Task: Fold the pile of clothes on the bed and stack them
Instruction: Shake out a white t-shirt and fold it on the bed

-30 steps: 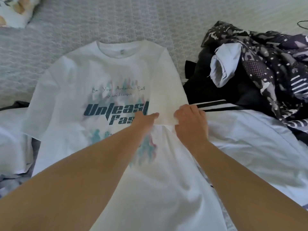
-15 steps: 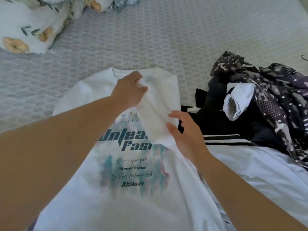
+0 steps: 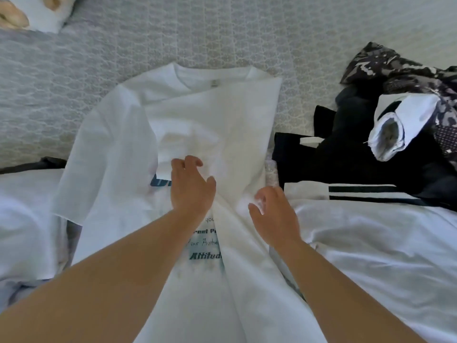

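- A white T-shirt lies face up on the bed, collar toward the far side; its right side, sleeve included, is folded in over the chest and covers most of the teal print.
- The left hand sits over the middle of the shirt, palm down, at the edge of the folded-over panel. Its fingers are spread and loosely bent, thumb out to the right, and they grip nothing; whether the fingertips touch the cloth cannot be told.
- The left forearm runs in from the lower left corner, slanting up to the wrist.
- The right hand is just beside the left one, a little nearer the viewer, at the shirt's right folded edge. The palm turns inward, fingers relaxed and slightly curled, with nothing pinched; the fingertips are blurred.
- The right forearm comes in from the lower right, so the two arms converge on the shirt, hands close together but not touching.
- Right of the shirt lies the unfolded pile: a dark garment, a patterned black-and-white piece and a white sleeve on top.
- A white garment with dark stripes spreads across the lower right, partly under the shirt's edge.
- More white cloth lies at the left edge.
- A floral pillow shows in the top left corner.
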